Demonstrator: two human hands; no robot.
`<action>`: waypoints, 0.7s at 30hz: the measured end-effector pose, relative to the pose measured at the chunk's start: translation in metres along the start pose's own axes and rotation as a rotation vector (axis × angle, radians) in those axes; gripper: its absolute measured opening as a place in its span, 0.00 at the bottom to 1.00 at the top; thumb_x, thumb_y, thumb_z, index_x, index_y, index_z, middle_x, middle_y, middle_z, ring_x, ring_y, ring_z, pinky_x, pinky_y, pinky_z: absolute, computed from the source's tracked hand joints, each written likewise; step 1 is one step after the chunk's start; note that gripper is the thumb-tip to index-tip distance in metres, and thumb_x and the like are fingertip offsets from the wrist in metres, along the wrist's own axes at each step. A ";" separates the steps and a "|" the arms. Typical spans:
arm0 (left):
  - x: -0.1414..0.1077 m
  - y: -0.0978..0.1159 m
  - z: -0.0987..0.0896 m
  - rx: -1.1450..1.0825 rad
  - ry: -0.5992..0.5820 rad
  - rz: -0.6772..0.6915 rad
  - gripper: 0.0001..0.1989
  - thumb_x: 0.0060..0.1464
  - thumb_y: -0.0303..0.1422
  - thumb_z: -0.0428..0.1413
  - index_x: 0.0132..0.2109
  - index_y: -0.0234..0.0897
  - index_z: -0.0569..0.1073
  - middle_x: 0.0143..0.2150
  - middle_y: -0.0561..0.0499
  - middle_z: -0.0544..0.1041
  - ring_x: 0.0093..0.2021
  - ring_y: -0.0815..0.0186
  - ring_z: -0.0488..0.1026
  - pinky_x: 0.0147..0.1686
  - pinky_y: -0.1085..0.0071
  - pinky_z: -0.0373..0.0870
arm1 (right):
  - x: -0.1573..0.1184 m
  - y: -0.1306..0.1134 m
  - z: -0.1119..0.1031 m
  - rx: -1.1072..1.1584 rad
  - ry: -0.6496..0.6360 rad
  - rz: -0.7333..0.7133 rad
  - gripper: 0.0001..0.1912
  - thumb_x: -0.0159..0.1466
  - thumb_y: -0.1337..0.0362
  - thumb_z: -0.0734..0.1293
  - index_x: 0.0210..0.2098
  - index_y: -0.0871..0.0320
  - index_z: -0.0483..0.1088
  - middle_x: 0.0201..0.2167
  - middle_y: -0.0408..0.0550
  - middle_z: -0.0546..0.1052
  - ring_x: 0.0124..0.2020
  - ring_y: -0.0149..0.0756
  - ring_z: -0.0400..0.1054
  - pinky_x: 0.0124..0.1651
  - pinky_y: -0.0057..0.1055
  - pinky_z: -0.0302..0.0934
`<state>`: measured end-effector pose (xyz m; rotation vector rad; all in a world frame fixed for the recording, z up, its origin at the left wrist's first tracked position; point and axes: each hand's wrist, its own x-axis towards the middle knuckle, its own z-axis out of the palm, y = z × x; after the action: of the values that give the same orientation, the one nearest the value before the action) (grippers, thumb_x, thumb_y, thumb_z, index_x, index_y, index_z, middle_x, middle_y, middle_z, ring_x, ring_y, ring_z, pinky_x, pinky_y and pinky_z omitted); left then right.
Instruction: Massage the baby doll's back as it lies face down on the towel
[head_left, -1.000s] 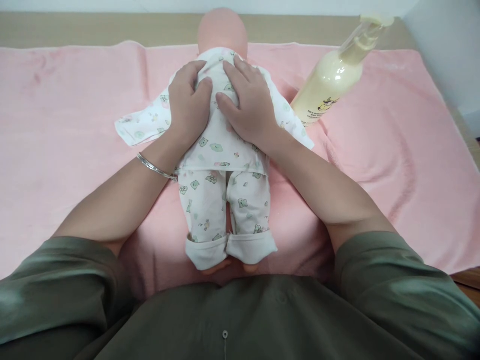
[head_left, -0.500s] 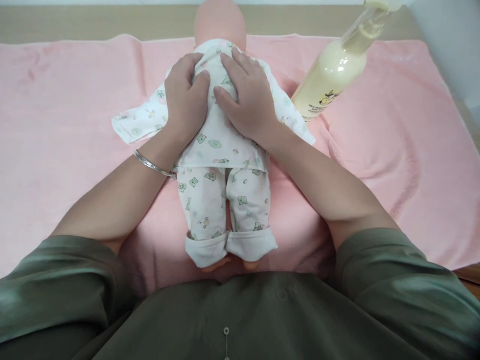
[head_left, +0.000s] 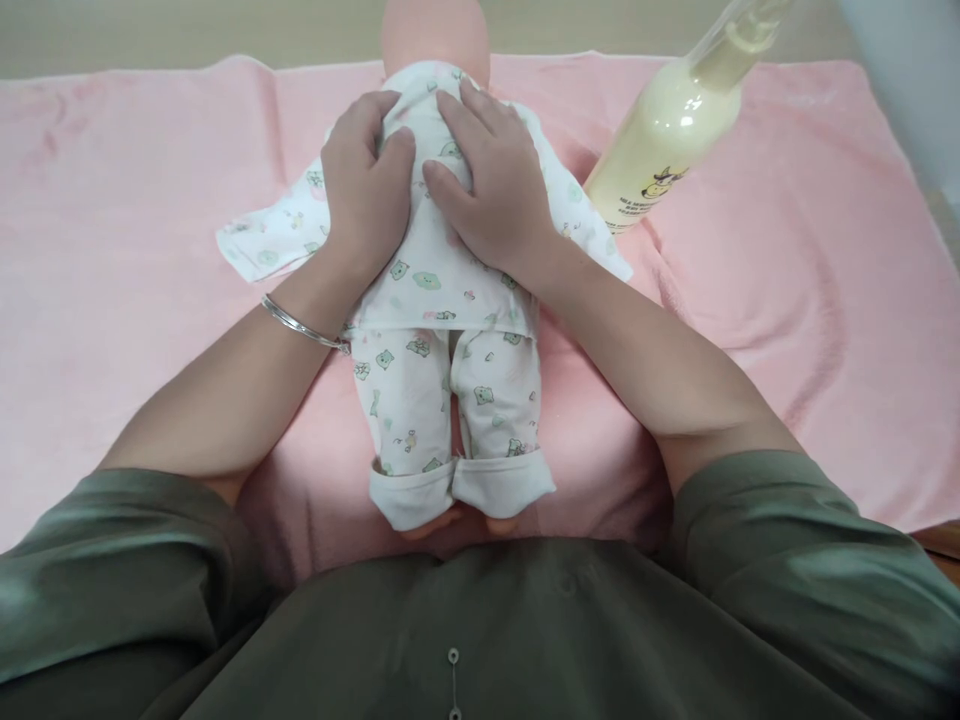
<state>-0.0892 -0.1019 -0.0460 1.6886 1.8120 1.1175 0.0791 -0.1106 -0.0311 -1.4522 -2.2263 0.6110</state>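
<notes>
A baby doll [head_left: 427, 285] in a white top and trousers with small green and pink prints lies with its head at the top edge and its feet towards me. My left hand [head_left: 367, 185] rests on the left side of its upper body, thumb apart from the fingers. On the right side of the same part lies my right hand [head_left: 495, 180], fingers spread on the cloth. Neither hand is closed round anything. The trouser legs [head_left: 409, 400] end in turned-up white cuffs. Both sleeves stretch outwards.
Under the doll is a pink blanket [head_left: 135, 250]. A pale yellow pump bottle [head_left: 667, 130] with a cow print stands at the upper right, near the doll's right-hand sleeve. Behind the blanket runs a beige surface [head_left: 187, 35].
The whole view has shifted a little, so the doll, hands and bottle appear slightly higher. Both hands keep nearly the same place on the doll.
</notes>
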 end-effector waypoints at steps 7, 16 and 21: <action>-0.002 0.010 -0.002 0.036 -0.024 -0.009 0.23 0.57 0.09 0.52 0.48 0.37 0.81 0.47 0.50 0.84 0.52 0.55 0.79 0.58 0.55 0.77 | 0.000 -0.001 -0.001 0.026 -0.002 -0.010 0.31 0.76 0.55 0.61 0.73 0.66 0.61 0.76 0.55 0.62 0.78 0.48 0.53 0.82 0.46 0.45; 0.003 0.008 0.000 0.065 -0.039 -0.050 0.27 0.55 0.04 0.48 0.49 0.34 0.80 0.48 0.52 0.83 0.52 0.60 0.79 0.58 0.59 0.76 | 0.004 -0.004 0.000 0.003 -0.044 0.026 0.33 0.75 0.60 0.63 0.75 0.68 0.57 0.78 0.55 0.58 0.78 0.48 0.50 0.82 0.45 0.42; 0.004 0.015 0.001 0.161 -0.074 -0.159 0.27 0.57 0.05 0.46 0.49 0.37 0.77 0.49 0.56 0.82 0.53 0.66 0.77 0.58 0.68 0.75 | 0.008 -0.006 0.000 0.008 -0.085 0.051 0.35 0.72 0.63 0.64 0.75 0.67 0.56 0.79 0.53 0.56 0.79 0.48 0.48 0.82 0.47 0.40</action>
<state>-0.0792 -0.0985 -0.0338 1.6170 1.9947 0.8525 0.0721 -0.1053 -0.0269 -1.5097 -2.2542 0.7098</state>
